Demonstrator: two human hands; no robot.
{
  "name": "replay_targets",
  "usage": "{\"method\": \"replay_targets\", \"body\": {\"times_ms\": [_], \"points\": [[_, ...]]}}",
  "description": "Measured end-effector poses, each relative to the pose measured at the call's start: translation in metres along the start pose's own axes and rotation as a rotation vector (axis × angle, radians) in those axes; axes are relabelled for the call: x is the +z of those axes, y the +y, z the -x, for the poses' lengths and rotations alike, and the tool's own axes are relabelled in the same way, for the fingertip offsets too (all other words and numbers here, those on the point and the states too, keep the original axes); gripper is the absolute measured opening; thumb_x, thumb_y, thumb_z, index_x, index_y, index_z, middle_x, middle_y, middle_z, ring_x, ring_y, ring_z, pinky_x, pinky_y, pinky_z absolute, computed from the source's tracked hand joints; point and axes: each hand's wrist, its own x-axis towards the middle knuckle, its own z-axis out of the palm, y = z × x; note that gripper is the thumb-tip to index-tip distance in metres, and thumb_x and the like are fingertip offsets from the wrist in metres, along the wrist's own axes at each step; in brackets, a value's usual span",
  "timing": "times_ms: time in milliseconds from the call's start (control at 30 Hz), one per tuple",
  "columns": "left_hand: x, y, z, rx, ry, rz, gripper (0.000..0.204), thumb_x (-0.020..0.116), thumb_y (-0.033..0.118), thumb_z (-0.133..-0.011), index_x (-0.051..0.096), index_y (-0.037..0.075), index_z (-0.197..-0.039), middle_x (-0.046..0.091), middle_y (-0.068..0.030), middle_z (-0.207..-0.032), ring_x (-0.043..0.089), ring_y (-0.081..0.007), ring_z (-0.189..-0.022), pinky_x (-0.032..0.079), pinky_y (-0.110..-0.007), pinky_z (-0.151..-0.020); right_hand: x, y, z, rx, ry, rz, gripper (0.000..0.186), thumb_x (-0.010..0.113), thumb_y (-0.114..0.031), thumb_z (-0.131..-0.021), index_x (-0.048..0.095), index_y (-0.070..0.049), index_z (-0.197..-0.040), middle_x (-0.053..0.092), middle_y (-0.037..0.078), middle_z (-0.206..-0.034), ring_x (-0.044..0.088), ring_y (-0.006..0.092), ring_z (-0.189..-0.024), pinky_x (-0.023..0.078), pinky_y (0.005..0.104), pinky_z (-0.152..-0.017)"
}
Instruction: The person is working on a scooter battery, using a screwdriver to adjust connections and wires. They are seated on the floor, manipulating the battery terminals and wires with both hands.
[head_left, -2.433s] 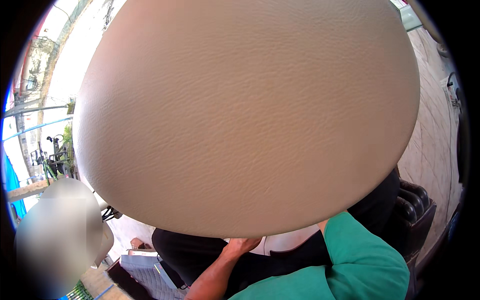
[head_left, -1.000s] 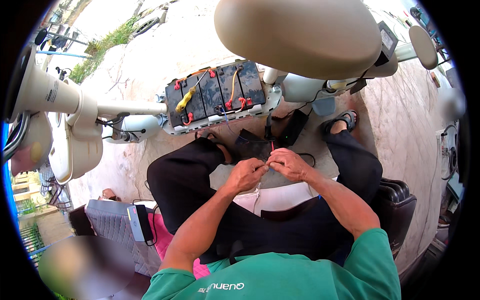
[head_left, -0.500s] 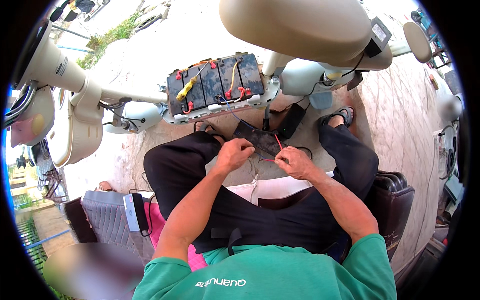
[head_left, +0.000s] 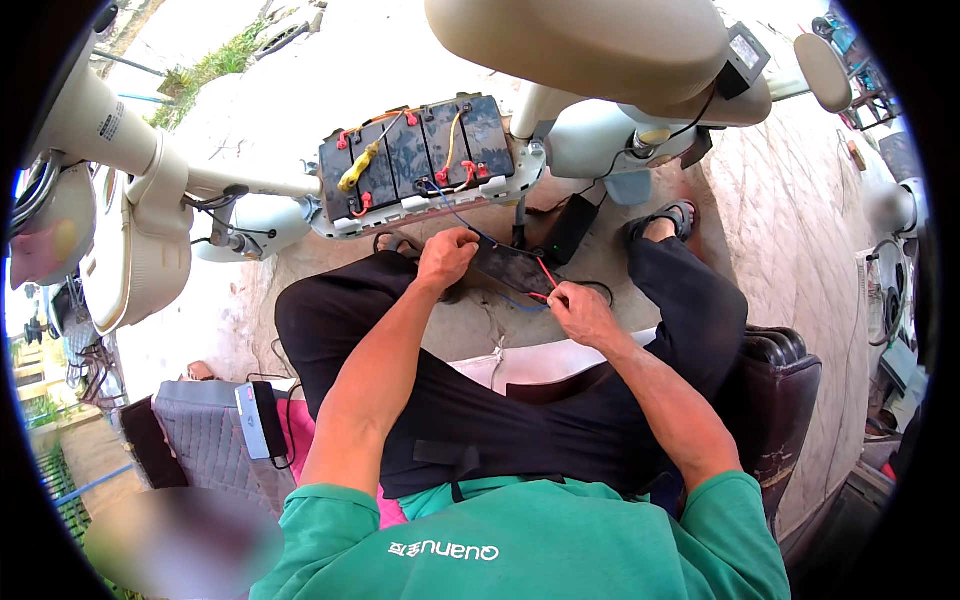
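My right hand (head_left: 582, 312) is closed in a pinch on a red wire (head_left: 547, 272), which rises from the fingers to a flat dark piece (head_left: 510, 268) on the ground between my feet. My left hand (head_left: 446, 260) is held just beyond my left knee, its fingers drawn together; what they grip, if anything, is too small to make out. A thin blue wire (head_left: 458, 215) comes down from the battery pack (head_left: 405, 182) and passes close to that hand. Another stretch of blue wire (head_left: 522, 304) lies left of my right fingertips. On the batteries rests a yellow-handled screwdriver (head_left: 360, 168).
A black power adapter (head_left: 572, 230) lies right of the flat piece. Large beige vehicle parts (head_left: 590, 50) overhang the batteries, with a beige frame tube (head_left: 255, 185) at left. A grey box with a cord (head_left: 258, 420) sits on the quilted seat (head_left: 205, 425) beside me.
My left hand has moved away from the right one, up and left toward the battery pack. My right hand keeps its pinch on the red wire. The whole view has shifted slightly.
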Motion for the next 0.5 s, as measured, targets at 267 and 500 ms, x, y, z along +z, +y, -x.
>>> {"method": "replay_targets", "body": {"times_ms": [267, 500], "points": [[0.015, -0.007, 0.001, 0.002, 0.054, -0.192, 0.035, 0.066, 0.027, -0.092, 0.071, 0.014, -0.124, 0.074, -0.0182, -0.115, 0.066, -0.0367, -0.115, 0.051, -0.047, -0.098, 0.013, 0.013, -0.004, 0.078, 0.012, 0.163, 0.024, 0.061, -0.027, -0.093, 0.074, -0.007, -0.096, 0.075, 0.019, -0.095, 0.071, 0.0406, -0.092, 0.054, 0.0513, -0.084], [0.01, -0.004, -0.006, -0.003, 0.071, -0.149, 0.039, 0.067, 0.025, -0.091, 0.066, 0.012, -0.127, 0.075, -0.0173, -0.102, 0.071, -0.0377, -0.098, 0.055, -0.046, -0.086, 0.014, 0.014, -0.006, 0.146, -0.02, 0.181, 0.026, 0.06, -0.029, -0.093, 0.074, -0.006, -0.096, 0.075, 0.019, -0.096, 0.071, 0.04, -0.093, 0.055, 0.0512, -0.084]]}}
